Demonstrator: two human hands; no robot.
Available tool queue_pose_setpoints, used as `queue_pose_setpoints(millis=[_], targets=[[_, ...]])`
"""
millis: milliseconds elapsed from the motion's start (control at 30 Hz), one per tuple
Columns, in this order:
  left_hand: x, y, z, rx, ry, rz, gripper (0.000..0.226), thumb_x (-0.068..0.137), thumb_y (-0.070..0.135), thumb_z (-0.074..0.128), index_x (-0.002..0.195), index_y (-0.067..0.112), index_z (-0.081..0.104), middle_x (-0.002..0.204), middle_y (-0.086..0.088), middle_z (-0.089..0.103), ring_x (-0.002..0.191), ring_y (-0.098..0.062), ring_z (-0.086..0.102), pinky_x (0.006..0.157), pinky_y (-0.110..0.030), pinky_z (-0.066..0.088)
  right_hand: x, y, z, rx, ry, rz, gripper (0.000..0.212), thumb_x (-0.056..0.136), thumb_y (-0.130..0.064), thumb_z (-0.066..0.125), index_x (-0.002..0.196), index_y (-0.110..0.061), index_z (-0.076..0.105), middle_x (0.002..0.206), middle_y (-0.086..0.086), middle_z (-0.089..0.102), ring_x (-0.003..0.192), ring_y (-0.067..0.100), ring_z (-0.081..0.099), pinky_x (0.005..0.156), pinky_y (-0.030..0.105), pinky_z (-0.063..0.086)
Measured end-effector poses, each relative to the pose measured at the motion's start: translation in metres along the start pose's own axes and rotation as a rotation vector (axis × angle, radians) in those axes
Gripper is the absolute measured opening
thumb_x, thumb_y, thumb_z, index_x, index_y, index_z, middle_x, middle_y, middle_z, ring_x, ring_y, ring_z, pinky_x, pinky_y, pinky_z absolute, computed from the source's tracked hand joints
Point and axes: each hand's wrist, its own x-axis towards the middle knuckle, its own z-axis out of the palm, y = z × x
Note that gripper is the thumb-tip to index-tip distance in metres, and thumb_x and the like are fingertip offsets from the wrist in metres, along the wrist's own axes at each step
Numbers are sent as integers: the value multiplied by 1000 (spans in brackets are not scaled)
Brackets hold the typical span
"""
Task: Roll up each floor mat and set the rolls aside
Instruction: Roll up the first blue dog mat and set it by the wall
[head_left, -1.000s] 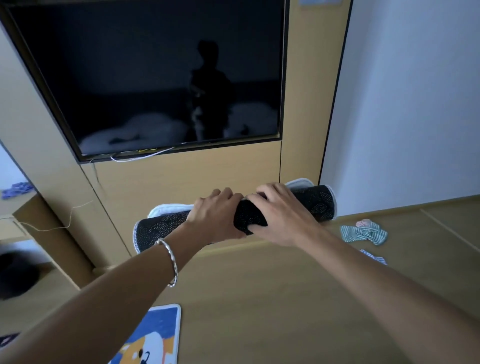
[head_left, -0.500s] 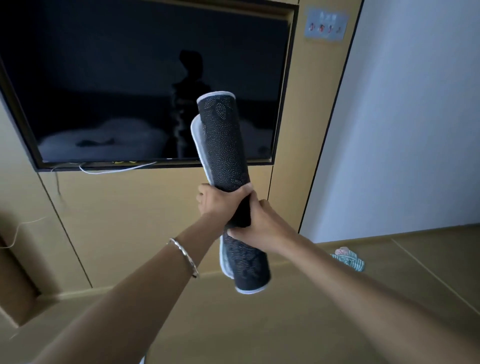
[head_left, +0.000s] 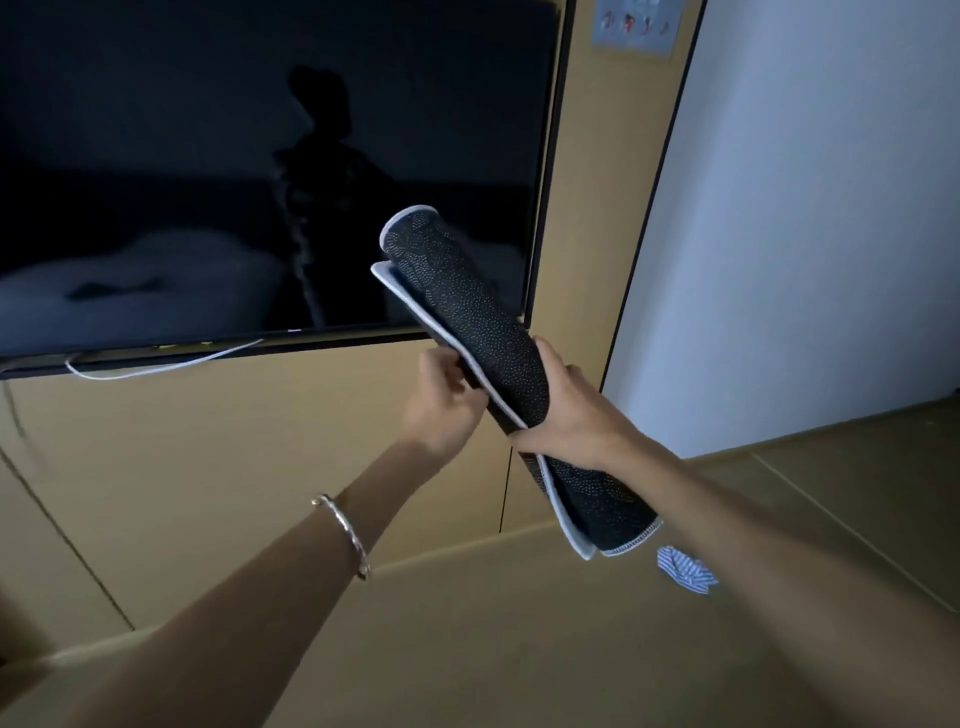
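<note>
A rolled floor mat (head_left: 467, 312), black with white dots on its backing and a pale blue edge, is held up in the air, tilted with its top end toward the upper left. My right hand (head_left: 566, 415) grips the roll around its middle. My left hand (head_left: 447, 405), with a silver bracelet on the wrist, pinches the mat's loose pale edge on the roll's left side. The lower end of the roll (head_left: 618, 525) hangs below my right wrist.
A large dark TV (head_left: 260, 166) hangs on the tan wood wall panel ahead, with a white cable (head_left: 166, 364) under it. A white wall (head_left: 805, 234) stands to the right. A striped cloth (head_left: 685, 569) lies on the wooden floor (head_left: 519, 649).
The roll was lifted off the floor, from lying flat to nearly upright, and now tilts up-left. My left hand shifted from gripping the roll's middle to pinching its loose edge.
</note>
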Motion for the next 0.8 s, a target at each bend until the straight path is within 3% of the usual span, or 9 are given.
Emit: queue_pose_setpoints(millis=[100, 167, 233, 367, 433, 567, 667, 800], targets=[[26, -22, 3, 768, 11, 672, 76, 67, 15, 74, 132, 13, 34, 121, -10, 46, 113, -28, 45, 95, -42, 45, 15, 26, -17, 93, -84, 3, 102, 53, -34, 73, 136, -53, 16, 99, -1, 59, 77, 19, 66, 67, 45, 58], [50, -25, 12, 1107, -18, 855, 98, 56, 36, 84, 137, 15, 31, 130, -15, 45, 119, -32, 42, 103, -51, 37, 21, 45, -28, 79, -143, -11, 99, 56, -31, 74, 135, -50, 19, 99, -4, 59, 78, 17, 66, 68, 44, 58], [75, -16, 24, 1247, -70, 909, 108, 50, 49, 84, 138, 16, 31, 131, -14, 47, 122, -32, 42, 106, -57, 30, 31, 65, -37, 21, -201, -43, 98, 56, -33, 75, 135, -49, 19, 100, -4, 57, 79, 17, 65, 66, 45, 58], [121, 9, 66, 1473, -414, 707, 121, 58, 67, 72, 150, 25, 4, 147, -1, 30, 138, -23, 25, 114, -54, 9, 58, 111, -58, -222, -280, -133, 102, 61, -39, 73, 138, -51, 7, 109, -5, 48, 87, 18, 57, 71, 41, 55], [140, 17, 94, 1514, -520, 594, 121, 61, 68, 70, 150, 28, -2, 149, 3, 26, 139, -19, 21, 116, -52, 5, 72, 138, -76, -304, -299, -169, 103, 64, -39, 72, 138, -51, 1, 114, -4, 44, 89, 20, 55, 73, 37, 52], [168, 19, 150, 1413, -651, 452, 124, 53, 64, 76, 148, 32, 3, 146, 7, 31, 134, -17, 32, 111, -51, 21, 95, 194, -109, -488, -308, -288, 106, 64, -36, 72, 142, -47, 0, 110, -4, 43, 85, 19, 51, 70, 36, 51], [178, 16, 181, 1333, -744, 302, 123, 51, 62, 78, 146, 37, 5, 135, 10, 43, 120, -17, 47, 99, -40, 38, 113, 228, -120, -612, -313, -383, 109, 62, -38, 72, 143, -43, -1, 112, -3, 44, 88, 18, 49, 69, 34, 49], [188, 2, 211, 1277, -749, 265, 98, 56, 61, 76, 137, 38, 26, 110, 11, 52, 101, -13, 53, 82, -32, 45, 133, 273, -115, -643, -297, -473, 109, 64, -36, 70, 145, -41, -3, 120, -2, 44, 94, 19, 51, 74, 35, 50]])
